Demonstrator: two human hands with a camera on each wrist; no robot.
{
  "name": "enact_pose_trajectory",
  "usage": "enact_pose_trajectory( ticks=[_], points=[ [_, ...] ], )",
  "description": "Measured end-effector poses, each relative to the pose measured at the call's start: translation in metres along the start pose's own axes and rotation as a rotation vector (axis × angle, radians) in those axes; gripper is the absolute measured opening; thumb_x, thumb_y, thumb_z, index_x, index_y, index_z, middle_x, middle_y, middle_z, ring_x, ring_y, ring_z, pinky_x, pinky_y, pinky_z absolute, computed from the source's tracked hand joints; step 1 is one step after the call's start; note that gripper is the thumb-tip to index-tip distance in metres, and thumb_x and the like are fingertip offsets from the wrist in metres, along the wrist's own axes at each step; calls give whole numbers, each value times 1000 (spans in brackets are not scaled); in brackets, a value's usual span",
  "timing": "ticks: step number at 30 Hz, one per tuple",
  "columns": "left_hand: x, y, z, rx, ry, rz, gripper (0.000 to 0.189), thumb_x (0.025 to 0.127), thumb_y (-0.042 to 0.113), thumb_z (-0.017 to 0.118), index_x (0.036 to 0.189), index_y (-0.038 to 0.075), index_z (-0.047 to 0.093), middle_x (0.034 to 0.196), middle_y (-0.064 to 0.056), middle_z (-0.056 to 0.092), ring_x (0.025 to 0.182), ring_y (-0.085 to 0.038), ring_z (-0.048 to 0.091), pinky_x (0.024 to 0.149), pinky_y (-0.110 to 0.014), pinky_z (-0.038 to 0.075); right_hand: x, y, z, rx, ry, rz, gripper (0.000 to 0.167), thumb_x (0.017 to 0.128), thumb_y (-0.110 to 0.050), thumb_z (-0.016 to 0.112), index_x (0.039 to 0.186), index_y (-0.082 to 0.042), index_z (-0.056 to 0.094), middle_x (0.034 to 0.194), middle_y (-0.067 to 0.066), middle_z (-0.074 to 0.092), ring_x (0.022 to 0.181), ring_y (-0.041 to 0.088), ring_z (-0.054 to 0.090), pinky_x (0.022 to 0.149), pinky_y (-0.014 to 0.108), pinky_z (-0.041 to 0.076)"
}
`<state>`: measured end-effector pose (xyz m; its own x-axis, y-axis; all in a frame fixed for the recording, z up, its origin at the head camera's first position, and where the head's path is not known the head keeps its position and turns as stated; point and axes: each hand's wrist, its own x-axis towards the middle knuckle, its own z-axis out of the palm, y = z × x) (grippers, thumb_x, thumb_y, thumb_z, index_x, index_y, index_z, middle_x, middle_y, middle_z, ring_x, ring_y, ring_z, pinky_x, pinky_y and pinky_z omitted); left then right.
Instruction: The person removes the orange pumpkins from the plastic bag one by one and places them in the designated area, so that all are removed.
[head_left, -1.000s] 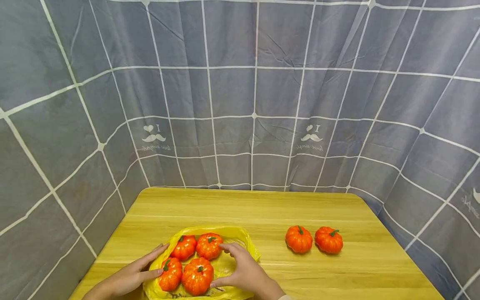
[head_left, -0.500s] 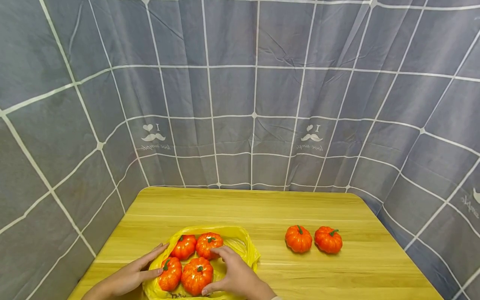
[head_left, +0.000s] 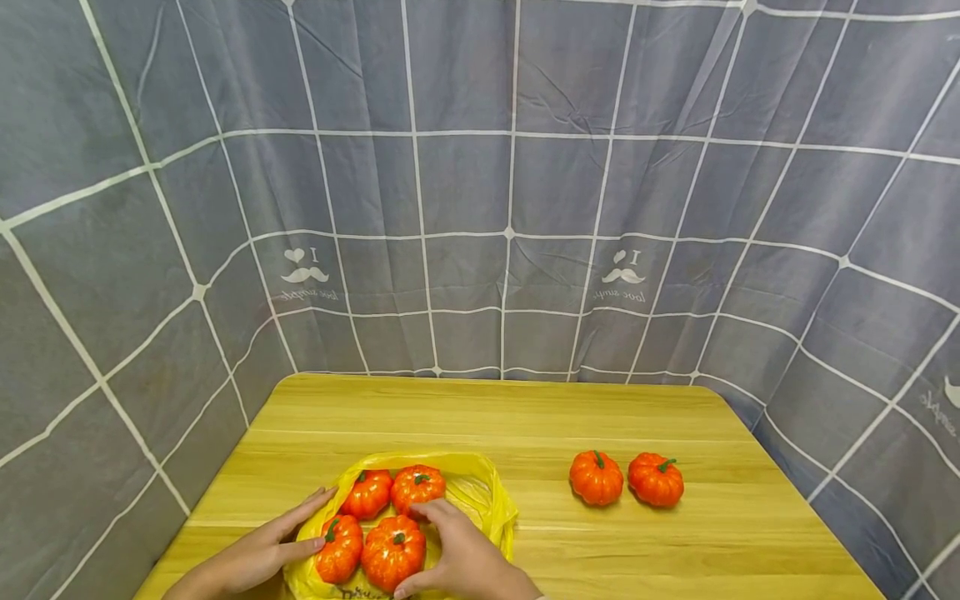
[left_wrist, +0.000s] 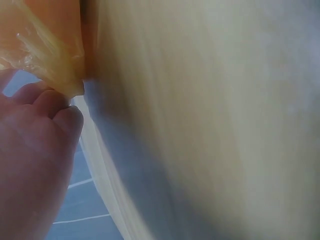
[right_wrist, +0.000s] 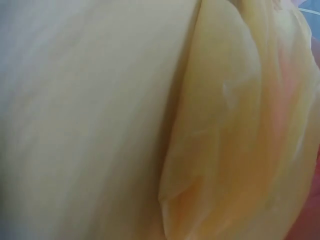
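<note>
A yellow plastic bag (head_left: 491, 500) lies spread with its mouth up near the table's front edge. Inside, two small glossy orange pumpkins sit at the back, and a left pumpkin (head_left: 339, 550) and a front pumpkin (head_left: 393, 552) sit nearer. My left hand (head_left: 262, 546) pinches the bag's left rim, thumb over the inside against the left pumpkin, fingers outside; the left wrist view shows these fingers curled at the bag's edge. Reaching into the bag, my right hand (head_left: 461, 554) curves its fingers and thumb round the right side of the front pumpkin. The bag's wall mostly hides it in the right wrist view.
To the right of the bag, a green-stemmed pumpkin (head_left: 597, 478) and another pumpkin (head_left: 657, 481) stand side by side on the wooden table (head_left: 487, 412). A grey curtain (head_left: 465, 192) with white grid lines encloses the table at the back and both sides.
My right hand has moved left inside the bag, from beside the front pumpkin to round its right side. My left hand and the pumpkins have hardly moved.
</note>
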<state>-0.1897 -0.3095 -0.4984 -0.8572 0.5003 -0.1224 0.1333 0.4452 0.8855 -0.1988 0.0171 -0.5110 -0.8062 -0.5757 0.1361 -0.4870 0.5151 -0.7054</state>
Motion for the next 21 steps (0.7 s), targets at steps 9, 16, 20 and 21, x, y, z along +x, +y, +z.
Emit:
enact_pose_trajectory(
  ticks=[9,16,20,21],
  points=[
    [1,2,1,-1,3,-26,66,108,23,49,159,-3,16,158,-38,2,141,-58,-2,104,-78,10,3,-4,3,-34,-22,-74,92,70,-48,91,144,-9,55,135,-7,52,121,6,50,101,29,45],
    [1,2,2,-30,-9,-48,68,108,24,50,160,-1,15,158,-38,-1,140,-60,-5,104,-78,8,4,-5,7,13,-29,-29,89,71,-46,92,143,-10,56,132,-10,50,116,4,51,98,29,48],
    [1,2,1,-36,-12,-54,68,108,24,49,160,-1,14,158,-38,-2,140,-60,-6,105,-78,10,5,-7,8,38,-37,7,88,71,-45,92,142,-10,56,129,-11,50,114,3,52,95,29,49],
    [1,2,1,-32,-9,-53,68,108,24,49,160,-1,14,158,-38,-2,140,-60,-5,105,-78,10,6,-7,8,40,-35,9,88,71,-45,92,142,-9,56,128,-12,50,113,3,52,95,29,49]
  ],
)
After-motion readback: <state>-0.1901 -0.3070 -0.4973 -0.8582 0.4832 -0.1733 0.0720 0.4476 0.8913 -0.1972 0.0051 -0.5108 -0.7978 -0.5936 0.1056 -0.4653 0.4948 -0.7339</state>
